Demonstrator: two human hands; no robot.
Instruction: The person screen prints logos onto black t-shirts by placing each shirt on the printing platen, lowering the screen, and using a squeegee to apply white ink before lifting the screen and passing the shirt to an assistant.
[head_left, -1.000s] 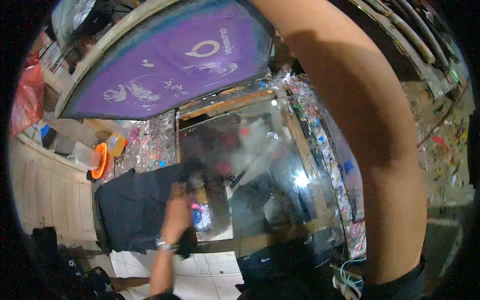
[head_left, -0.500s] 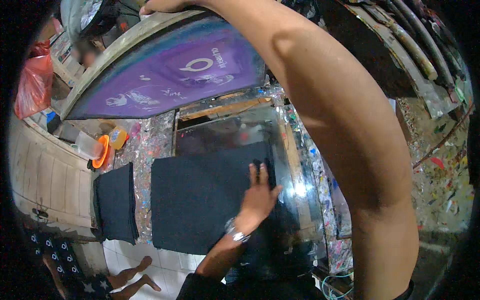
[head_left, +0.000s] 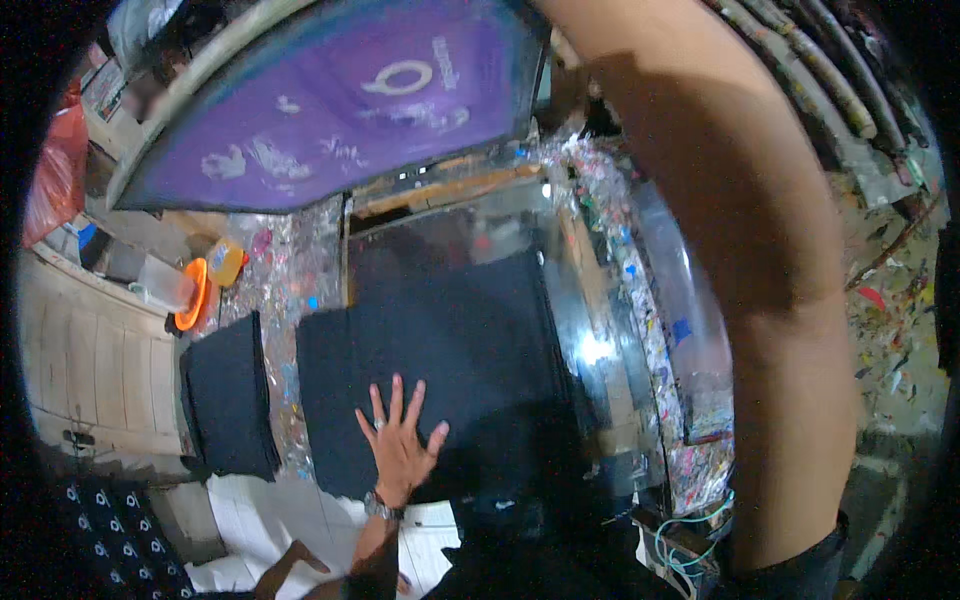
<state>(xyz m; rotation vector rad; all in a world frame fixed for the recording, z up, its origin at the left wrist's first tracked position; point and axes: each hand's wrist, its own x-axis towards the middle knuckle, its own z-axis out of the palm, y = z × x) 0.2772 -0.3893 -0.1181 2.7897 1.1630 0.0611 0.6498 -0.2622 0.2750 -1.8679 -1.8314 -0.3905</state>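
Note:
My left hand (head_left: 402,455) lies with its fingers spread on a black cloth (head_left: 460,350). The cloth rests on a glass-topped printing table (head_left: 450,225), its far end lower than the raised screen. Along the cloth's left side a second black layer (head_left: 325,400) shows from beneath. My right arm (head_left: 740,200) reaches up past the top edge, so its hand is out of sight. Beyond the cloth a purple printing screen (head_left: 320,120) stands tilted up in its frame, with pale shapes on the mesh. My right forearm runs up beside its right end.
A stack of black cloths (head_left: 228,398) sits left of the table. Behind it are an orange dish (head_left: 193,296), a clear container and a yellow one. A red plastic bag (head_left: 58,170) hangs far left. Printed black cloth (head_left: 115,530) and someone's limb (head_left: 290,568) appear lower left.
My left hand has moved left and nearer to me across the cloth. My right hand, earlier at the screen frame's top edge, has left the view. The whole view has shifted slightly.

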